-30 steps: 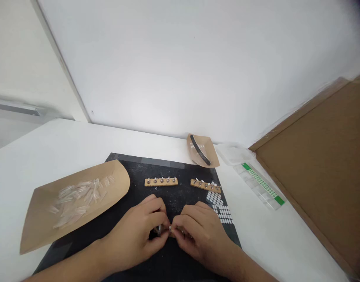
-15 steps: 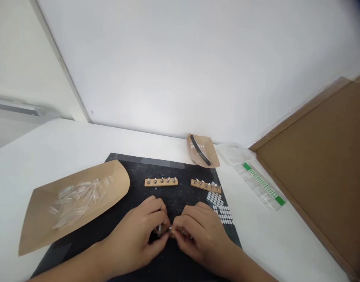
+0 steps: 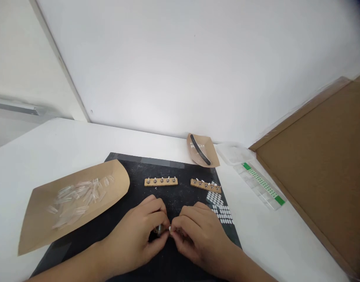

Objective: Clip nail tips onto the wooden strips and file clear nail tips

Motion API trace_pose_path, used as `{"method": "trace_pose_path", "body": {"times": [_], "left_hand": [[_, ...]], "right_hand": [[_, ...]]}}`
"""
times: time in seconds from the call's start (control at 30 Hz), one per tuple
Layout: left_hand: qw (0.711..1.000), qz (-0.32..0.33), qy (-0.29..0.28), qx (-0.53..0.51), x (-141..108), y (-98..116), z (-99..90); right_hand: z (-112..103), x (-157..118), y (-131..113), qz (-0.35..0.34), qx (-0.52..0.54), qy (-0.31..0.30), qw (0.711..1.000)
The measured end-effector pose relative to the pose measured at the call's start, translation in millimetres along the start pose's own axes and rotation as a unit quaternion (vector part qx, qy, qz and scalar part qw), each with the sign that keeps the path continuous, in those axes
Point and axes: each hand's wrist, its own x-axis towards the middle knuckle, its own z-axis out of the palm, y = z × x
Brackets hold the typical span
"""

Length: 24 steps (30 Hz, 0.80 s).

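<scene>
Head view: both hands' fingers [image 3: 165, 226] pinched shut on small metal piece [image 3: 159, 230].

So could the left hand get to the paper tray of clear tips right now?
Probably yes. The left hand is pinching a small part with the right hand, but only bare black mat lies between it and the paper tray.

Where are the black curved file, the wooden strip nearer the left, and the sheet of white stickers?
black curved file [image 3: 200, 149], head view, middle of its length.
left wooden strip [image 3: 161, 181], head view, centre of its top face.
sticker sheet [image 3: 220, 208], head view, middle rows.
</scene>
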Motion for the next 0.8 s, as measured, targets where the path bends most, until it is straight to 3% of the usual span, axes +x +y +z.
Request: {"method": "trace_pose_path", "body": {"times": [0.47,0.8], "left_hand": [[1.0,-0.008,-0.001,-0.008,1,1,-0.9],[1.0,-0.017,-0.001,-0.014,1,1,-0.3]], "right_hand": [[-15,3,-4,0.024,0.023,-0.059,0.998],[-18,2,-7,-0.065,-0.093,-0.029,0.993]]}}
